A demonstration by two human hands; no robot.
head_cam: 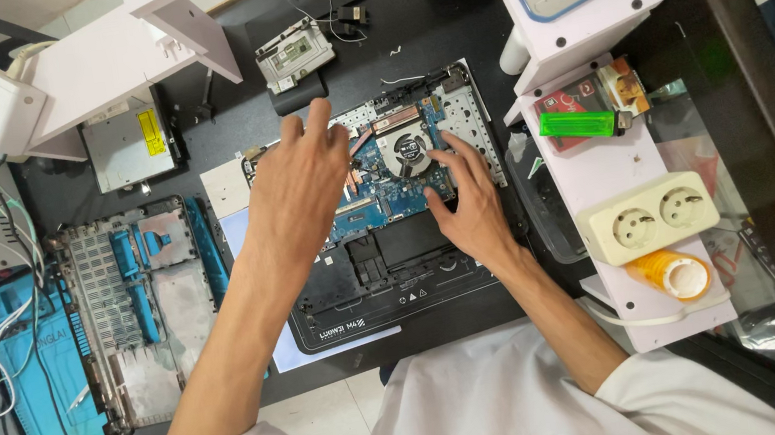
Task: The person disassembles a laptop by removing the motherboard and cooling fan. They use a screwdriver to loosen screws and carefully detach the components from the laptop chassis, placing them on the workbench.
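Observation:
An opened laptop base [387, 288] lies on the black desk in front of me, its blue circuit board [394, 191] and round cooling fan [407, 151] exposed. My left hand [298, 190] rests over the left part of the board, fingers spread and pointing away from me, holding nothing that I can see. My right hand [468, 198] lies flat on the right part of the board just below the fan, fingertips touching the board near the fan's edge.
A removed laptop bottom cover [143, 312] lies to the left beside a blue mat [36, 378] and white cables. A silver drive [129, 143] sits behind. On the white shelf at right are a green lighter [579, 124], a double socket [648, 216] and an orange bottle [673, 274].

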